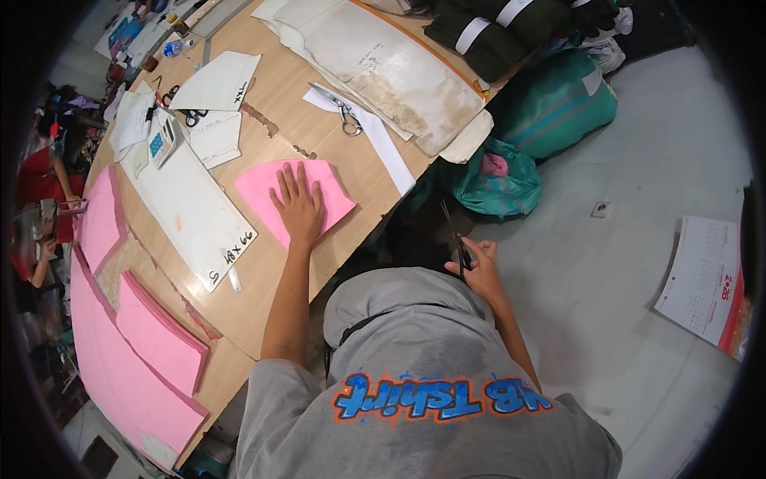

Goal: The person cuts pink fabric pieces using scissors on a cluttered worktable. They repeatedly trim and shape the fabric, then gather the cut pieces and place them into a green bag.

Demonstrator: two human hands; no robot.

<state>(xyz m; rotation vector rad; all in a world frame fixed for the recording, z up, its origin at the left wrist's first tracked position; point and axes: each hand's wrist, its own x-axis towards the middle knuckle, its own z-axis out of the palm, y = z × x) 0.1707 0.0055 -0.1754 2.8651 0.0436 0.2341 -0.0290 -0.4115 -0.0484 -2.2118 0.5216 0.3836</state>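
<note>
My left hand point(300, 209) lies flat on a pink fabric piece point(339, 201) near the table edge, fingers spread and gripping nothing. Off the table to the right, my right hand point(483, 270) is closed around a pair of dark scissors point(458, 246), whose slim blades point away from me. The blades look slightly apart. Beyond the pink piece, silver shears point(345, 113) rest on a white strip point(383, 152). Part of the pink piece is hidden under my left hand.
Stacked pink fabric panels point(163, 339) lie at the left of the wooden table point(263, 307). White pattern pieces point(187, 215) and a calculator point(162, 144) sit mid-table. Stained pattern sheets point(383, 68) cover the far right. Green bags point(558, 104) stand beside the table; another person's arm point(60, 172) shows far left.
</note>
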